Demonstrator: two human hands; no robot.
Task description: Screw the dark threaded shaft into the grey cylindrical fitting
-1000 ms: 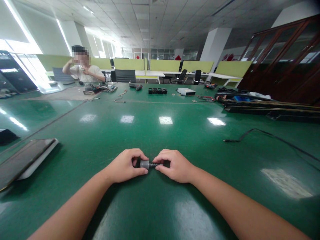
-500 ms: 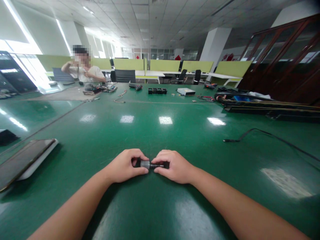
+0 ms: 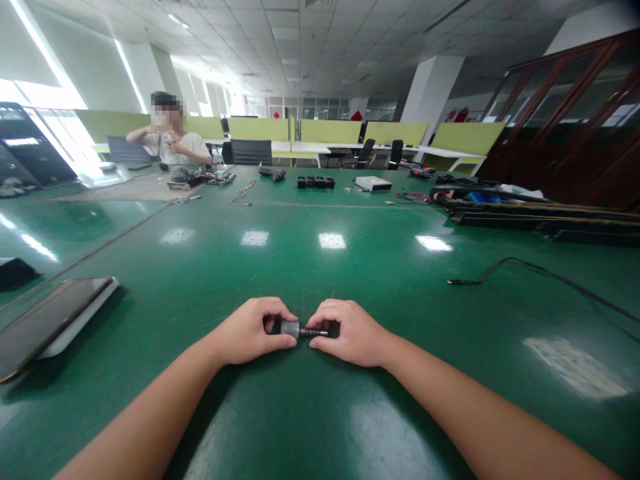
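Observation:
Low over the green tabletop, a small grey metal cylinder with a thin ribbed shaft (image 3: 291, 329) lies sideways between my two hands. The ribbing looks like a spring or a thread; I cannot tell which. My left hand (image 3: 253, 333) closes thumb and fingers on the cylinder end, hiding part of it. Around the shaft, the thumb and fingertips of my right hand (image 3: 353, 335) are closed from both sides. The shaft's bare tip shows inside that right-hand grip, pointing right.
At left lies a phone-like slab (image 3: 55, 320) on a white piece. A black cable (image 3: 520, 261) runs in from the right. Along the far side sit a black slotted part (image 3: 316, 182), a silver box (image 3: 373, 183) and dark long parts (image 3: 545, 213). Another person (image 3: 175, 143) sits at far left.
My hands and the metal part keep almost the same place and grip. The person across the table has shifted slightly to the right.

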